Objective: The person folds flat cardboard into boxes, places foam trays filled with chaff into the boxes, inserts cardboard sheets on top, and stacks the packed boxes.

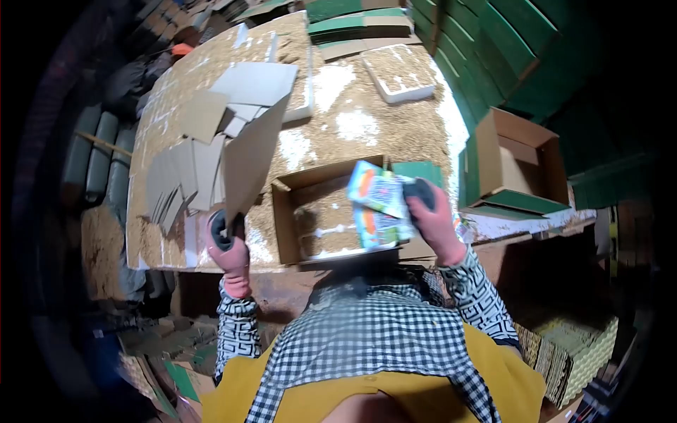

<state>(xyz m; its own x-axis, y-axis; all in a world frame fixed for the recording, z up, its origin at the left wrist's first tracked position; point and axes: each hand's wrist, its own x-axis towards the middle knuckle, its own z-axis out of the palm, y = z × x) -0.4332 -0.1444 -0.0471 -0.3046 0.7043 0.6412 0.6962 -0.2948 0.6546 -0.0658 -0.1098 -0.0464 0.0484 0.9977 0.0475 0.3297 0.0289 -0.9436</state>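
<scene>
My left hand (229,248), in a pink glove with dark fingers, is closed round the lower edge of a grey-brown cardboard sheet (250,158) that stands tilted upright. An open cardboard box (286,225) sits in front of me at the table's near edge, and bran-like brown crumbs and white patches show inside it. Over the box's right side, my right hand (431,220), gloved the same way, grips colourful printed packets (379,201), blurred, with blue, orange and green on them. How many packets there are I cannot tell.
Loose grey cardboard pieces (169,180) lie at the left of the crumb-strewn table (416,130). A white foam slab (409,92) lies farther back. Another open green box (515,197) stands at the right, before stacked green cartons (508,42). Stacked egg trays (575,359) are at lower right.
</scene>
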